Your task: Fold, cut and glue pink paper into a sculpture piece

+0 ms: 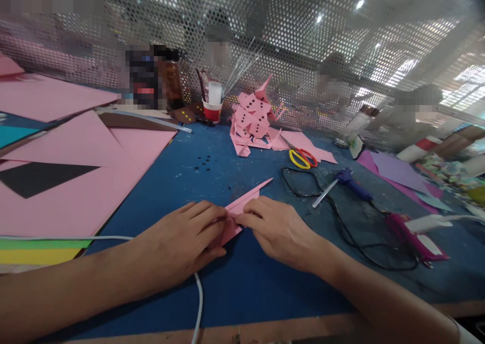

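1. The folded, pointed strip of pink paper sits slantwise at the dial's centre over the blue tabletop, tip toward one o'clock.
2. The bare left hand, at its eight o'clock, grips the lower end – thumb and fingers closed on it.
3. The bare right hand, at four o'clock, pinches its edge between thumb and fingertips.
4. Twelve o'clock: a cluster of black-dotted pink paper shapes.
5. Two o'clock: scissors with yellow and red handles; three – a blue glue gun.
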Motion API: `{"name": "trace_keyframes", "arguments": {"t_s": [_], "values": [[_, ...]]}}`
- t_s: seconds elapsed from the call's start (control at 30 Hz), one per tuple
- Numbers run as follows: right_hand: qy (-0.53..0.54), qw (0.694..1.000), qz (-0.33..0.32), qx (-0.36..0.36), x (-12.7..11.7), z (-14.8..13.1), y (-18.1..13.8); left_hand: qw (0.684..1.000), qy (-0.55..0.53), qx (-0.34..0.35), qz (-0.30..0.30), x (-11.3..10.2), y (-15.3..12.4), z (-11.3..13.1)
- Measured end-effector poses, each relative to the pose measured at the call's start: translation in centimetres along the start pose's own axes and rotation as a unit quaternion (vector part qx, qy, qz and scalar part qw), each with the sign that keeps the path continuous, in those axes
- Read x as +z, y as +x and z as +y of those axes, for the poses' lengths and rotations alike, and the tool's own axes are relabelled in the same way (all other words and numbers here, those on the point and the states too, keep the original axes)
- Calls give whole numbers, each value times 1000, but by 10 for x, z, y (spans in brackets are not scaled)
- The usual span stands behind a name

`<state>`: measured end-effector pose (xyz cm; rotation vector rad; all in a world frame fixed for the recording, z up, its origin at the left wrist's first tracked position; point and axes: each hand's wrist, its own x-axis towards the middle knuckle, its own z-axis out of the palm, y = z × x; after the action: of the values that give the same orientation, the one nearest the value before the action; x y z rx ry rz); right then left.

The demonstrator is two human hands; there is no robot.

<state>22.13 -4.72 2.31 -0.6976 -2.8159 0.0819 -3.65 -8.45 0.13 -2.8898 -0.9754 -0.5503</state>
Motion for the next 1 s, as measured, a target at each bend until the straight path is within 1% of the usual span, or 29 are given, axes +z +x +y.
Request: {"name": "trace_keyframes", "arguments": {"t_s": [0.13,0.47,0.7,1.0], "values": [[14,1000,6,1,-1,0,0,1000,-5,-4,-8,0,0,0],[8,1000,-15,9,-2,-1,4,1000,-3,-10,-10,0,-1,0],[33,999,-1,8,-5,1,-4,1000,-4,-11,-11,3,-2,-1],[46,999,-2,-4,-11,5,-10,1000,10,2,-7,1,-2,0]]}}
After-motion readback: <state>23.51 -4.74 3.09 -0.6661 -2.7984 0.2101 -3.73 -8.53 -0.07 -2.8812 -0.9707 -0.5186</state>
